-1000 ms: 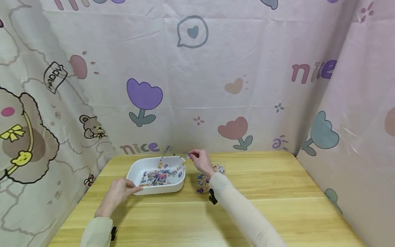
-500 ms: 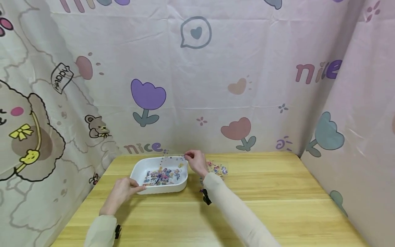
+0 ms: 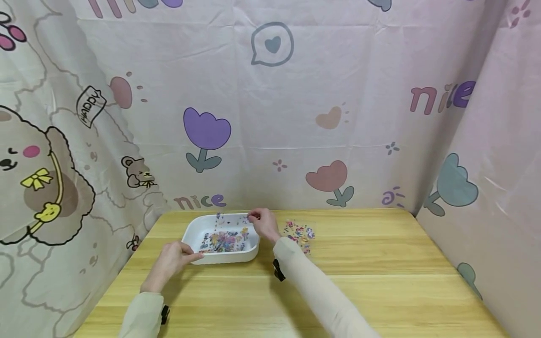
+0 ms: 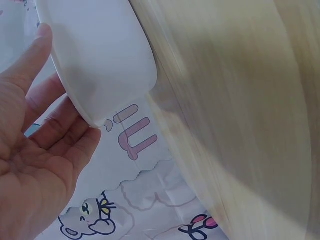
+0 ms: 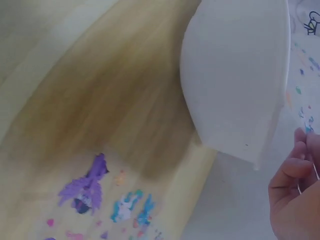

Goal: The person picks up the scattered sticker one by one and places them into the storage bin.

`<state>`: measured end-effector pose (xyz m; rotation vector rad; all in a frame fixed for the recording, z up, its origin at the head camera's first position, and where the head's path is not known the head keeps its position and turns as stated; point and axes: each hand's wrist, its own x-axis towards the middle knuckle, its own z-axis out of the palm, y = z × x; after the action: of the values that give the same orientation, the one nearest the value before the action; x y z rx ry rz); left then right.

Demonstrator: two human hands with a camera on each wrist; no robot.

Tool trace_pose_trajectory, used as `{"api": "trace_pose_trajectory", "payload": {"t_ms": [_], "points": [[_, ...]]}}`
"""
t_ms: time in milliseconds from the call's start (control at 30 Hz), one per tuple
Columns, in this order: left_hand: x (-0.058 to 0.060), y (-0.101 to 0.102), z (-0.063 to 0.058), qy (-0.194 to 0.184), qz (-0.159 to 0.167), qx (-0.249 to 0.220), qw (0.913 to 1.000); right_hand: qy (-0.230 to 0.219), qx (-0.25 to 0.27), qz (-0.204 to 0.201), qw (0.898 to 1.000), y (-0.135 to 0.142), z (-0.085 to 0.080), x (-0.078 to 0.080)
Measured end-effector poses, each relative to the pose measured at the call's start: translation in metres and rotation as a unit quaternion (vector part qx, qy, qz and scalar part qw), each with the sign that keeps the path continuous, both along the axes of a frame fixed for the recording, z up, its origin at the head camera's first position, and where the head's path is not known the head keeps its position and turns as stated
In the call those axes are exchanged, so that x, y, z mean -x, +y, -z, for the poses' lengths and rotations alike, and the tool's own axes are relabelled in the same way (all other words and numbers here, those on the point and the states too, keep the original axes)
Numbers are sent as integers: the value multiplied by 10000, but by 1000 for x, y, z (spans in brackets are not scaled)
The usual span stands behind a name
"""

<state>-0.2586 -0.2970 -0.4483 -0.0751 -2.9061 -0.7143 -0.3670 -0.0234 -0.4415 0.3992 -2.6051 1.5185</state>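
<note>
A white plastic tub [image 3: 224, 258] stands on the table, with small colourful sticker pieces [image 3: 224, 241] inside. My left hand [image 3: 171, 260] holds its front left corner, and in the left wrist view the thumb and fingers [image 4: 42, 37] lie along the rim. My right hand [image 3: 265, 224] is at the back right of the tub. It pinches the edge of a clear sticker sheet [image 5: 302, 75] bearing small coloured prints. The head view shows that sheet only faintly, over the tub's back part. Beside the tub lies another clear sticker sheet [image 3: 301, 232], partly behind my right forearm.
The wooden table [image 3: 372, 263] extends to the right and front of the tub. A patterned cloth [image 3: 270, 117] hangs directly behind the table and down both sides. Purple and blue stickers [image 5: 87, 187] lie close below the right wrist.
My right hand has moved slightly left and down, bringing the pinched sheet further over the tub. My left hand stays on the rim. The head view has turned slightly left.
</note>
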Motion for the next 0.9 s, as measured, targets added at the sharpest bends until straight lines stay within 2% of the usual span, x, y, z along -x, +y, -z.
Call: {"api": "trace_pose_trajectory", "payload": {"t_ms": [133,267,433,667,800,900], "points": [[0,0,-1,-18,18,-4,10000,151,-499,-300,9982,-2,-1,2],[-1,0,-1,15,29,4,10000,252,-1138,-489,9920,-2,3,4],[-1,-1,0,-4,23,-1,10000,584,-1606,-386,9845,-2,9,6],[0,1,-1,42,33,-1,10000,1313,-2215,-129,9662,-2,14,9],[-1,2,-1,4,15,-42,10000,1402,-2367,-98,9614,-1,14,8],[-1,2,-1,-34,-22,-49,10000,1382,-2337,-104,9624,1,15,7]]}}
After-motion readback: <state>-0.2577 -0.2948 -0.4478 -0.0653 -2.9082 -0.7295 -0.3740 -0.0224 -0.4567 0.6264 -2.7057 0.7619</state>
